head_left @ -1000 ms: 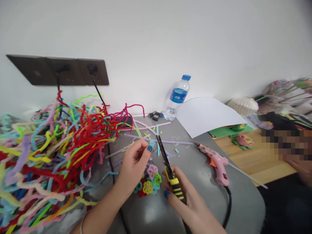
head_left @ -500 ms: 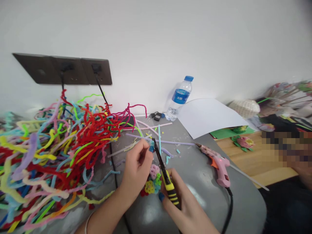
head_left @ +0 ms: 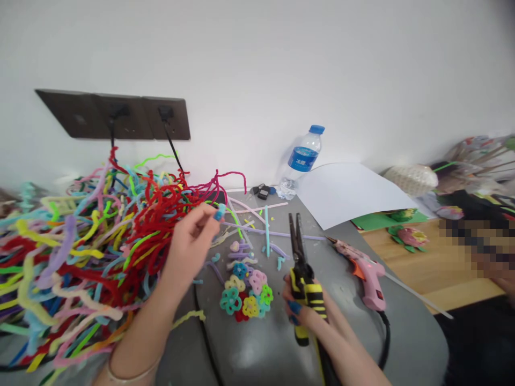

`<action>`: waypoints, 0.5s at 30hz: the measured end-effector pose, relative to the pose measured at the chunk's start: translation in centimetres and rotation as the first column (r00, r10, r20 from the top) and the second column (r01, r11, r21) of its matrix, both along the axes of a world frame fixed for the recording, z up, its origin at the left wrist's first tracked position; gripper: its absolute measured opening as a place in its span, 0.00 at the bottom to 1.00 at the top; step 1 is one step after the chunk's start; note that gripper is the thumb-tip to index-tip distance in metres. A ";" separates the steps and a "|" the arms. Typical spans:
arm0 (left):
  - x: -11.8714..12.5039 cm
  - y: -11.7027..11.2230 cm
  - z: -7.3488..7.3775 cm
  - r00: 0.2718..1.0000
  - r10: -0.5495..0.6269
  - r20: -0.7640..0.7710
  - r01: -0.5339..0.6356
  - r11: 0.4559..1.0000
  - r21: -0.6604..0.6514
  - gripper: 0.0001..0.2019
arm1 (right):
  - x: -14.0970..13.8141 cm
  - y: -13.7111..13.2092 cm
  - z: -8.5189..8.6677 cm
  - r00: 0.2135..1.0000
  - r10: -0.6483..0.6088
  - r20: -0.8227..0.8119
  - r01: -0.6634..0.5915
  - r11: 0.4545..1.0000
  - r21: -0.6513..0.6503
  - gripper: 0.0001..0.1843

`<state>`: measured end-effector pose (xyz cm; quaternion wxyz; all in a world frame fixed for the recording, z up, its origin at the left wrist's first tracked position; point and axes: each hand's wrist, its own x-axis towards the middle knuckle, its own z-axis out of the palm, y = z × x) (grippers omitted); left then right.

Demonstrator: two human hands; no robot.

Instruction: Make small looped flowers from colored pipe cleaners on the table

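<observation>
My left hand (head_left: 188,242) is raised above the table, thumb and fingers pinched on a short light-blue pipe cleaner piece (head_left: 222,208). My right hand (head_left: 326,328) is wrapped around yellow-and-black pliers (head_left: 303,274), whose jaws point up and stand slightly apart with nothing between them. Between the hands lies a cluster of small pipe cleaner flowers (head_left: 250,306) in teal, yellow, red, pink, green and blue. Just behind the cluster are short curled purple and cream pieces (head_left: 241,255).
A big tangle of pipe cleaners (head_left: 80,257) covers the left side. A pink glue gun (head_left: 368,273) with a black cable lies right. Farther back are a water bottle (head_left: 304,155), white paper (head_left: 350,195) and a pink-green flower (head_left: 408,238). Wall sockets (head_left: 132,118) hold two plugs.
My left hand has moved left with the light-blue piece, away from the pliers. My right hand has shifted right with the pliers, whose jaws have parted. The flower cluster is now uncovered.
</observation>
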<state>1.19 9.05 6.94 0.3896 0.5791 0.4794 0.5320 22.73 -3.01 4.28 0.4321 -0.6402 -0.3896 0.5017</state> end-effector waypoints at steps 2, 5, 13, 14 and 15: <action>-2.1 0.9 0.5 0.997 -0.056 -0.057 0.051 0.995 -0.084 0.09 | 1.3 0.1 -0.5 0.999 -0.020 0.045 0.020 1.000 -0.017 0.32; -3.8 1.1 0.8 0.931 -0.274 -0.240 0.207 0.940 -0.270 0.10 | 2.9 0.3 -0.9 0.996 -0.006 0.086 0.006 1.000 0.000 0.34; -3.3 0.1 -0.4 0.663 -0.517 -0.541 0.201 0.819 -0.538 0.12 | 3.1 0.2 -0.8 0.988 0.019 0.155 -0.021 1.000 0.010 0.30; -3.1 0.2 -0.5 0.658 -0.506 -0.557 0.187 0.827 -0.530 0.12 | 3.0 0.2 -0.8 0.988 0.004 0.153 -0.006 1.000 0.012 0.30; -2.8 0.2 -0.6 0.655 -0.503 -0.565 0.181 0.829 -0.528 0.12 | 2.9 0.1 -0.9 0.988 -0.011 0.152 0.010 1.000 0.012 0.31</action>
